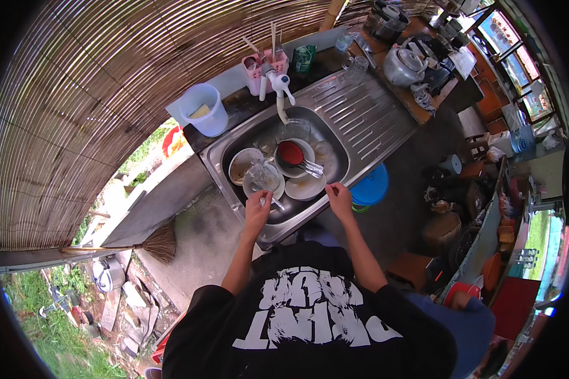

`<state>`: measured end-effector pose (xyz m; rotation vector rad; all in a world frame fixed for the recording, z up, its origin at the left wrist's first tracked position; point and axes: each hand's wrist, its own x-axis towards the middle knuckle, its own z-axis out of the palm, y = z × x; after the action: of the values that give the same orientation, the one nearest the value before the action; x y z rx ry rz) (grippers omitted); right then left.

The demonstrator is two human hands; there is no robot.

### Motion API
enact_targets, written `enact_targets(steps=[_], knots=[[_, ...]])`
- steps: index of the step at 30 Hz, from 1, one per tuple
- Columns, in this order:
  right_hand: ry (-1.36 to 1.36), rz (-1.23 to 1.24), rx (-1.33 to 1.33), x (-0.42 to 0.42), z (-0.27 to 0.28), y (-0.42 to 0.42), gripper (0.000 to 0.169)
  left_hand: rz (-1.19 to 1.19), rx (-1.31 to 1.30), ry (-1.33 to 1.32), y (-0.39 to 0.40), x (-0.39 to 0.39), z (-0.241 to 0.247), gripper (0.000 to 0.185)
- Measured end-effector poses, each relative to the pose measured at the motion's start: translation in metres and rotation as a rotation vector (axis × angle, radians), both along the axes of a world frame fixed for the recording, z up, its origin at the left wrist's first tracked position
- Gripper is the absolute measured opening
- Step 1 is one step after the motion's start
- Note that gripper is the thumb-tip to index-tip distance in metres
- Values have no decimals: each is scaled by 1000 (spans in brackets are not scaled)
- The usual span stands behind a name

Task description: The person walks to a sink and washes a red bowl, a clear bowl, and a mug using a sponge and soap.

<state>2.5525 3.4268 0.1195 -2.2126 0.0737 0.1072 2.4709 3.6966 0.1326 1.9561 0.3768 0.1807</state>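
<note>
Before me is a stainless steel sink (344, 158) holding bowls, plates and glasses. My left hand (259, 203) is at the front edge of the basin, beside a utensil handle (278, 203) that lies over a bowl (277, 189); whether the fingers grip it I cannot tell. A clear glass (264, 176) lies in that bowl. My right hand (337, 194) is over the right front rim, its fingers bent and close together, near a white plate (306, 188). A red-bottomed ladle or cup (290, 153) with metal handles rests on another bowl (306, 148). The white faucet (281, 85) reaches over the basin.
A translucent bucket (204, 110) with a sponge and a pink utensil basket (265, 71) stand behind the sink. Glasses (355, 66) are on the drainboard (360, 109), a kettle (404, 65) right of it. A blue basin (371, 184) sits below. Another person's blue sleeve (448, 327) shows at lower right.
</note>
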Motion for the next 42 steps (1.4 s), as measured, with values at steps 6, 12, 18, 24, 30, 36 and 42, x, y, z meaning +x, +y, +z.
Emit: enact_targets(steps=[6, 12, 18, 24, 30, 36, 42], knots=[[-28, 68, 52, 56, -9, -21, 19, 19, -24, -146, -18, 45, 31, 22], [-51, 219, 140, 144, -2, -13, 21, 143, -23, -196, -46, 107, 51, 18], [-48, 236, 107, 229, -13, -25, 24, 119, -69, -50, -95, 165, 65, 17], [-24, 167, 173, 277, -3, -70, 20, 132, -136, 19, -146, 202, 44, 19], [-78, -30, 195, 244, 8, -142, 23, -33, -139, 32, -184, 218, 37, 18], [-97, -272, 205, 183, -12, -221, 24, -99, -218, 34, -228, 216, 24, 22], [-137, -333, 124, 156, -6, -265, 16, -263, -250, 23, -260, 212, 19, 22]])
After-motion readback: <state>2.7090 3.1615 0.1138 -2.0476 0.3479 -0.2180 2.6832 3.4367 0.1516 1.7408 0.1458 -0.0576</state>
